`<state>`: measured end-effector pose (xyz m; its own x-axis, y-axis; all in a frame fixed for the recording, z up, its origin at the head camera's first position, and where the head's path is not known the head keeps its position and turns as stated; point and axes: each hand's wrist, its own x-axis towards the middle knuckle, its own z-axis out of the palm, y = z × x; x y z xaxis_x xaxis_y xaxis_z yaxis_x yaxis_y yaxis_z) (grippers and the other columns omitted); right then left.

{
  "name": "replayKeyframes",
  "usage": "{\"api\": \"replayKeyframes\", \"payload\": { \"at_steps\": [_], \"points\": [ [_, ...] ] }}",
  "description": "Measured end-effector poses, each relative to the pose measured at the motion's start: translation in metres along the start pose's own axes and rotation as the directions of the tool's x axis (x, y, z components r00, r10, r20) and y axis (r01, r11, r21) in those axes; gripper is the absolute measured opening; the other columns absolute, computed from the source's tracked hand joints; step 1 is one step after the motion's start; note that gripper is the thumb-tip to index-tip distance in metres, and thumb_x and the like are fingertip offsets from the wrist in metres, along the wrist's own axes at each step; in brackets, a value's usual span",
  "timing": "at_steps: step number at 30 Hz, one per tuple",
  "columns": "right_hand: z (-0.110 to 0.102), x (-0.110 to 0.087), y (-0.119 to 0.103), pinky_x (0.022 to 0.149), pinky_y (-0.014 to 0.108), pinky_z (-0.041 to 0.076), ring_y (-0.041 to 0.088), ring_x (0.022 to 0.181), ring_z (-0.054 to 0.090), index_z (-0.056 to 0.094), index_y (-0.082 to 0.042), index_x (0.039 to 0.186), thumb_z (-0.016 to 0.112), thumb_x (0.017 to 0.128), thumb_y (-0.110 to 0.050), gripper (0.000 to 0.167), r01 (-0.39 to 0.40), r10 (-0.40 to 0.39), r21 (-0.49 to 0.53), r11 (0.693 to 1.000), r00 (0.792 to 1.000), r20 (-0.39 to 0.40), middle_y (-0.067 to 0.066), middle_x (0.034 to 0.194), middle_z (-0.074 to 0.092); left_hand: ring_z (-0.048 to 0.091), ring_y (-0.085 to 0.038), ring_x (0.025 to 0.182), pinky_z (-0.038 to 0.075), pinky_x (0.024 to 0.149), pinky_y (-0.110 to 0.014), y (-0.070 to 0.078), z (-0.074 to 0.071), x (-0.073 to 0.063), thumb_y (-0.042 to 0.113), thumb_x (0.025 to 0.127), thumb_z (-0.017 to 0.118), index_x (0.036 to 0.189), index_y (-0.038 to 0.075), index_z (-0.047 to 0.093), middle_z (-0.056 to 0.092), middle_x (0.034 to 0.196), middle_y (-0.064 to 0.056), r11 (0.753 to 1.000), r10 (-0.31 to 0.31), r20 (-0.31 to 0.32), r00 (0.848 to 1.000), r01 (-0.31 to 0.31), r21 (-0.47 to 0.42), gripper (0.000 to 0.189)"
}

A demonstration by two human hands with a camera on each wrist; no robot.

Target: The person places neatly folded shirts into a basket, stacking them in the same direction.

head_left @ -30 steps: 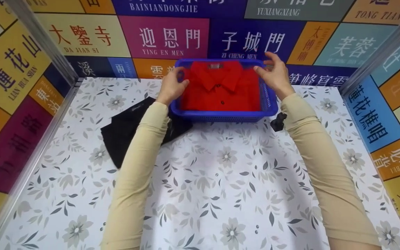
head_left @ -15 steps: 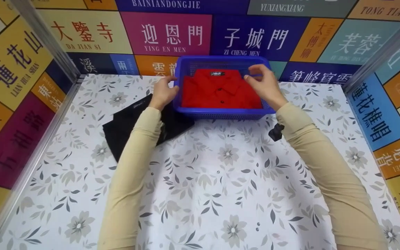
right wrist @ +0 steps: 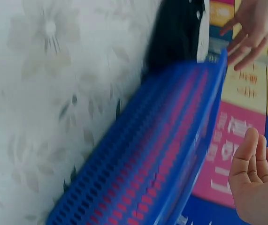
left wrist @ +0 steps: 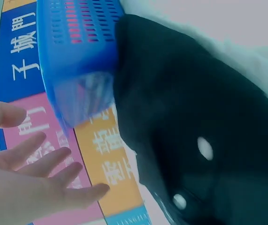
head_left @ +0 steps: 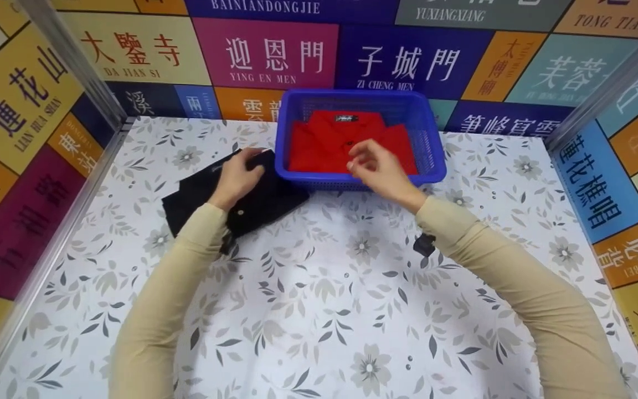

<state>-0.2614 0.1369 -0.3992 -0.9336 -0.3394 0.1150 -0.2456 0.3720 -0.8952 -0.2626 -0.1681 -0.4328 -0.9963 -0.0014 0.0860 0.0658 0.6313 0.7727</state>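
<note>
A blue plastic basket [head_left: 432,138] stands at the back of the table with a folded red collared shirt [head_left: 319,147] inside. To its left lies a folded black garment with pale buttons, probably a shirt [head_left: 274,194], its right end against the basket. My left hand [head_left: 237,178] is over that garment in the head view; the left wrist view shows its fingers spread, holding nothing and apart from the cloth. In front of the red shirt, above the basket's near rim, is my right hand [head_left: 382,169]. Its fingers bend loosely around nothing, as the right wrist view also shows.
A white tablecloth with grey flowers and leaves [head_left: 319,288] covers the table. Printed panels with Chinese lettering [head_left: 274,52] wall in the back and both sides. Metal posts [head_left: 94,94] stand at the back corners.
The left hand has moved from the basket's left rim left and nearer, over the black garment. My right hand has come from the right rim toward the basket's front middle. The red shirt now lies lower.
</note>
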Motion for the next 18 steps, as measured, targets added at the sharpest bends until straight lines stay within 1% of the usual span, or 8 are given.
{"api": "replayKeyframes", "payload": {
  "at_steps": [2,3,5,10,13,18],
  "points": [
    [0.008,-0.004,-0.001,0.069,0.028,0.052,0.025,0.083,0.062,0.056,0.001,0.113,0.062,0.093,-0.008,0.024,0.013,-0.013,-0.006,1.000,0.999,0.040,0.012,0.098,0.063,0.047,-0.028,0.126,0.033,0.107,-0.035,-0.008,-0.008,-0.008,0.009,0.088,0.058,0.132,0.002,0.056,0.055,0.134,-0.017,1.000,-0.028,-0.002,1.000,0.028,-0.009,0.045],
    [0.012,-0.005,-0.001,0.069,0.028,0.052,0.023,0.083,0.062,0.056,0.001,0.112,0.063,0.092,-0.008,0.023,0.023,-0.022,-0.015,1.000,0.998,0.055,0.012,0.097,0.063,0.046,-0.028,0.127,0.032,0.108,-0.035,-0.012,-0.012,-0.011,0.009,0.089,0.057,0.133,0.002,0.055,0.054,0.135,-0.017,0.999,-0.041,-0.003,0.999,0.041,-0.012,0.045],
    [0.019,-0.007,0.000,0.067,0.028,0.051,0.022,0.081,0.062,0.059,0.001,0.108,0.063,0.091,-0.008,0.019,0.051,-0.049,-0.028,0.998,0.996,0.080,0.013,0.095,0.065,0.043,-0.029,0.129,0.031,0.109,-0.036,-0.020,-0.021,-0.020,0.009,0.089,0.057,0.134,0.001,0.053,0.052,0.137,-0.019,0.998,-0.067,-0.002,0.998,0.067,-0.022,0.045],
    [0.036,-0.009,0.009,0.065,0.027,0.049,0.020,0.075,0.061,0.065,0.001,0.097,0.062,0.088,-0.004,0.011,0.106,-0.097,-0.069,0.992,0.988,0.122,0.012,0.085,0.067,0.040,-0.032,0.131,0.028,0.110,-0.040,-0.038,-0.039,-0.039,0.009,0.091,0.056,0.135,0.000,0.051,0.048,0.139,-0.021,0.990,-0.132,0.001,0.991,0.132,-0.042,0.045],
    [0.051,-0.007,0.018,0.070,0.027,0.051,0.020,0.077,0.062,0.067,0.002,0.097,0.063,0.087,-0.003,0.012,0.099,-0.084,-0.115,0.988,0.988,0.128,0.008,0.086,0.068,0.043,-0.034,0.127,0.031,0.108,-0.042,-0.052,-0.049,-0.050,0.009,0.091,0.055,0.129,-0.004,0.052,0.050,0.134,-0.023,0.984,-0.175,-0.012,0.985,0.174,-0.039,0.040],
    [0.081,0.001,0.034,0.083,0.031,0.053,0.026,0.091,0.067,0.067,0.006,0.107,0.062,0.088,-0.004,0.022,0.045,-0.022,-0.219,0.975,0.994,0.104,0.015,0.099,0.070,0.047,-0.040,0.115,0.035,0.102,-0.046,-0.080,-0.063,-0.065,0.007,0.090,0.054,0.118,-0.010,0.052,0.053,0.122,-0.029,0.971,-0.238,-0.061,0.969,0.237,-0.020,0.033]
  ]
}}
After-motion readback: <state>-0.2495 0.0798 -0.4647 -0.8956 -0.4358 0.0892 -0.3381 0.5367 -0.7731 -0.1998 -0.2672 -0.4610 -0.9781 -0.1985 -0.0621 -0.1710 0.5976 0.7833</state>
